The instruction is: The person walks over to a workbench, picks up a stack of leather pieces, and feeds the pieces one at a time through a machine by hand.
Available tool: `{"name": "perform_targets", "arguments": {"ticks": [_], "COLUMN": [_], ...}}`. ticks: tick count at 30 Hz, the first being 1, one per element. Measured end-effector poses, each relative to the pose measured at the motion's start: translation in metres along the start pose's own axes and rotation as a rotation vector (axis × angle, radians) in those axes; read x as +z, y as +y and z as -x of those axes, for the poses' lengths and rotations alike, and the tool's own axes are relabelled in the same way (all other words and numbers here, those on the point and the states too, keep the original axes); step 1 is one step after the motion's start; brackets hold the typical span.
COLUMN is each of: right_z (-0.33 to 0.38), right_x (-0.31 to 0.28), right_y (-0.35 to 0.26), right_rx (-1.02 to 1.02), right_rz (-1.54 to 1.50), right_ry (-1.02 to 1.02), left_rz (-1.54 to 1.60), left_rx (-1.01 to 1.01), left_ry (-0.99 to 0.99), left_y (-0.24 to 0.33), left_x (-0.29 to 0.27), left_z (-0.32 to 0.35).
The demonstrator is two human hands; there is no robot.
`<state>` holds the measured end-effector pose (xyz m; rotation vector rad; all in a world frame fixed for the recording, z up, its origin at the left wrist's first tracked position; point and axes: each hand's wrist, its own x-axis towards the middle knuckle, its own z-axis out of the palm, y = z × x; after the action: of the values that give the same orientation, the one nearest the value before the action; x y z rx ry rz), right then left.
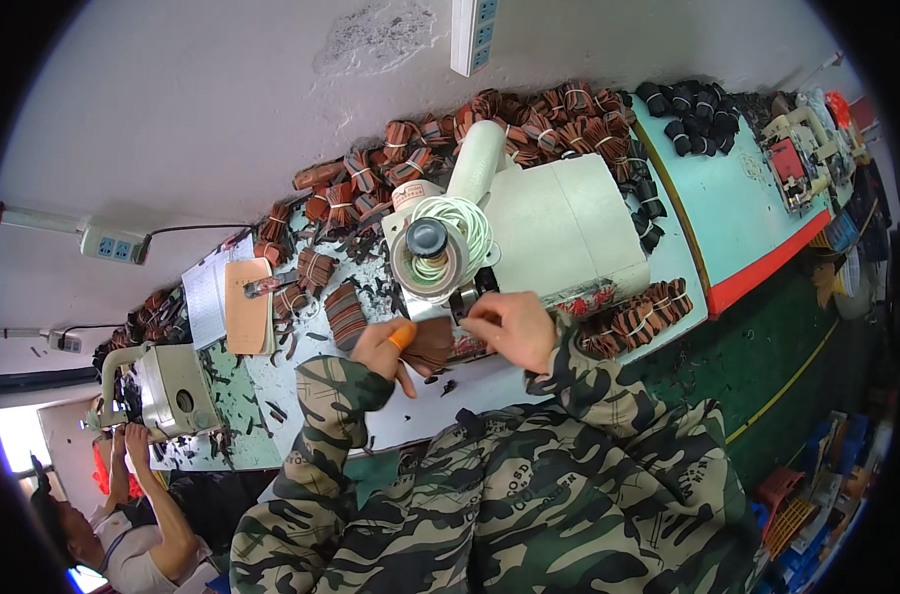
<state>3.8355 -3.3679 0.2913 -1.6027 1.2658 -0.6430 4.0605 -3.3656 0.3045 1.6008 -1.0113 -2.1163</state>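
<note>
Both hands are working right at the front of a white machine (pixel 559 233) on the table (pixel 420 416). The left hand (pixel 386 346), with an orange cot on one finger, is curled around a brown leather piece (pixel 432 342), thumb and fingers pinched on its edge. The right hand (pixel 509 327) is half closed with the fingertips pressed on the other end of the same piece, just under the machine's round wheel (pixel 428 259). So the piece sits between the two hands, right against the machine.

No real containers here, everything is just heaped loose on the tabletop. Bundles (pixel 529 124) of reddish-brown strips tied with pale bands are piled along the wall behind the machine, and more bundles lie beside the right forearm. A pile of black rolls (pixel 683 114) sits on the light blue table (pixel 737 208) further right. Dark scraps are scattered over the white surface.

A flat tan leather sheet (pixel 247 307) lies to the left. Further left another person's hands (pixel 123 441) are at a second machine (pixel 168 391).
</note>
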Motion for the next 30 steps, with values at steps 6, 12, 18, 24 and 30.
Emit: {"name": "perform_targets", "arguments": {"ticks": [6,12,18,24,30], "right_z": [-0.01,-0.015,-0.011,0.001,-0.003], "right_x": [-0.015,-0.009,-0.012,-0.028,-0.014], "right_y": [-0.003,0.001,-0.001,0.007,0.0], "right_rx": [-0.002,-0.108,-0.054,-0.112,-0.106], "right_rz": [0.088,0.352,0.41,0.098,0.291], "right_ry": [-0.002,0.006,0.001,-0.04,0.073], "left_rz": [0.132,-0.041,0.048,0.004,-0.053], "left_rx": [0.08,0.014,-0.101,0.145,0.008], "left_ry": [-0.076,-0.014,-0.028,0.14,0.008], "left_y": [0.003,0.016,0.014,0.005,0.001], "left_x": [-0.013,-0.007,0.02,0.017,0.007], "left_z": [-0.012,-0.004,-0.014,-0.014,-0.013]}}
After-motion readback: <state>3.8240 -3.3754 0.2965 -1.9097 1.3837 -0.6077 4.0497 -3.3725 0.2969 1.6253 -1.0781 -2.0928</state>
